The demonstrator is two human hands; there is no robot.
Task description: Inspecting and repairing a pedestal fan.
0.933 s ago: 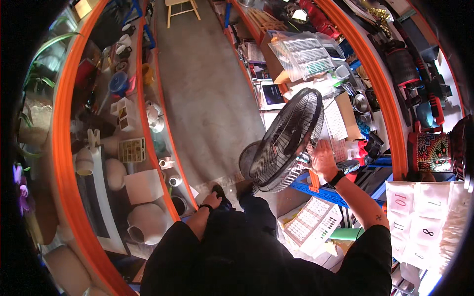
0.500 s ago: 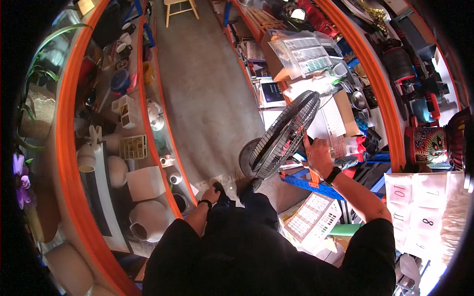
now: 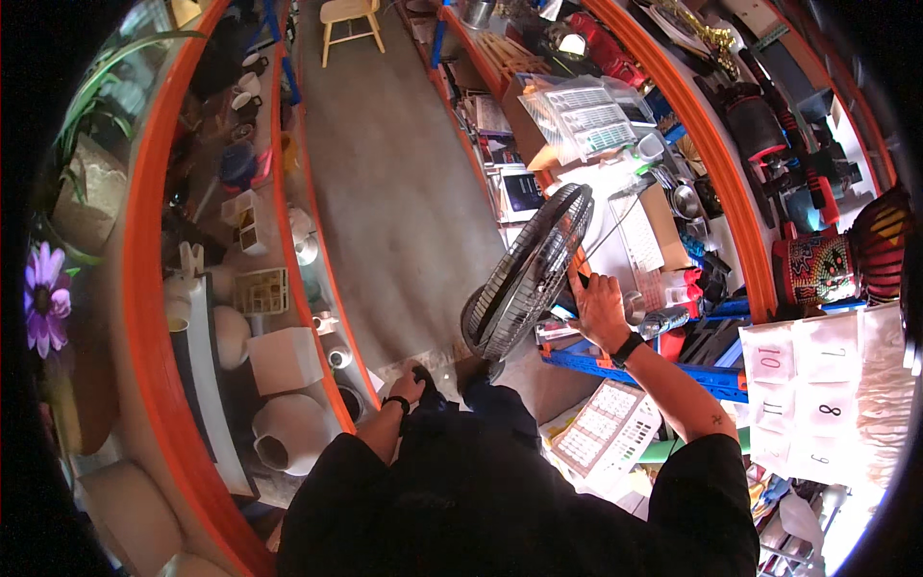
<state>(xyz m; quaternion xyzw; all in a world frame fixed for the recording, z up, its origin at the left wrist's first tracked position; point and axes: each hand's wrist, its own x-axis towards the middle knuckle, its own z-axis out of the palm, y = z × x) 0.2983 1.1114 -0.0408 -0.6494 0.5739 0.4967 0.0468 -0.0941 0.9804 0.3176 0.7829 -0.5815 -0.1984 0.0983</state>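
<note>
A black pedestal fan (image 3: 529,274) with a round wire cage stands tilted before me in the aisle, just right of the middle. My right hand (image 3: 604,315) is at the back of its cage, index finger stretched along it and the other fingers curled at the rear. Exactly what part they grip is hidden behind the hand. My left hand (image 3: 408,387) hangs low beside my leg with its fingers curled. A dark shape lies against those fingers, and I cannot make out whether it is held or is my shoe behind.
Orange-edged shelves flank the aisle. White pots (image 3: 290,433) crowd the left one; a keyboard (image 3: 636,234), papers and pans (image 3: 685,200) fill the right. A blue shelf beam (image 3: 644,375) runs beneath my right forearm. A wooden chair (image 3: 348,21) stands at the far end.
The fan's head has shifted left and a little toward me, and my right hand has moved left with it. My left hand stays low by my leg. The whole view has turned slightly.
</note>
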